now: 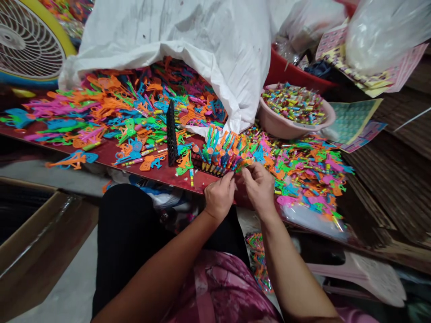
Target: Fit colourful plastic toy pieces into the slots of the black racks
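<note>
A row of bright plastic toys (222, 152) stands upright in a black slotted rack (205, 168) at the table's front edge. My left hand (220, 195) is closed at the rack's front, thumb and forefinger pressed together; whatever they hold is hidden. At the row's right end, my right hand (260, 186) pinches a small orange and green plastic toy (247, 162). Left of the row, a second black slotted strip (171, 134) stands on end. Beside it lie a loose green and orange toy (184, 162) and an orange pistol-shaped toy (151, 162).
A large white sack (175, 27) spills a heap of coloured toys (111, 94) across the red table (134, 169). A pink bowl (292, 128) holds small wrapped candy tubes. More toys (313, 175) lie right. A fan (30, 42) stands left; stacked cardboard (387, 175) is far right.
</note>
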Tool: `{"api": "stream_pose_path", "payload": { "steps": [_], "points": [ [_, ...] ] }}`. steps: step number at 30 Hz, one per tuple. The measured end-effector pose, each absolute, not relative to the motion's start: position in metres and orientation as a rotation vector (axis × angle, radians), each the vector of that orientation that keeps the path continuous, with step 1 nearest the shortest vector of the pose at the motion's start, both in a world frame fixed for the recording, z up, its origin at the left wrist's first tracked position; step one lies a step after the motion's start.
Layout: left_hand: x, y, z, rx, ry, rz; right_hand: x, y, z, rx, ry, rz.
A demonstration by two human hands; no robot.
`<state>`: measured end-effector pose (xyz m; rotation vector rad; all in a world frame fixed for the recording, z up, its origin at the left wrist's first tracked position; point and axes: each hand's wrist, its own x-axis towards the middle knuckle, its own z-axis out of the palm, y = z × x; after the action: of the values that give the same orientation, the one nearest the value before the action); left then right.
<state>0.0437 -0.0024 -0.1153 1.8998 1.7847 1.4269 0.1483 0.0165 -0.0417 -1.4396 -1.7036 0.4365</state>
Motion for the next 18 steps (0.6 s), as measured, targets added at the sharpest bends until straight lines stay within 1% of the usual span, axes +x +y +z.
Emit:
{"api": "stream_pose_path", "payload": {
  "steps": [8,10,13,16,18],
  "points": [
    [0.047,-0.006,-0.113,1.888,1.851,1.322,0.145,0.026,-0.043,-1.478,-1.702,0.366],
    [0.046,-0.006,-0.111,1.854,1.809,1.353,0.145,0.028,-0.043,-1.483,-1.7,0.375],
    [0.039,-0.001,-0.107,1.757,1.796,1.569,0.147,0.03,-0.042,-1.473,-1.712,0.435],
    [0.03,0.005,-0.101,1.644,1.905,1.835,0.147,0.031,-0.043,-1.462,-1.69,0.497],
    [0.025,0.007,-0.099,1.616,1.916,1.924,0.147,0.031,-0.044,-1.461,-1.675,0.508]
  ]
}}
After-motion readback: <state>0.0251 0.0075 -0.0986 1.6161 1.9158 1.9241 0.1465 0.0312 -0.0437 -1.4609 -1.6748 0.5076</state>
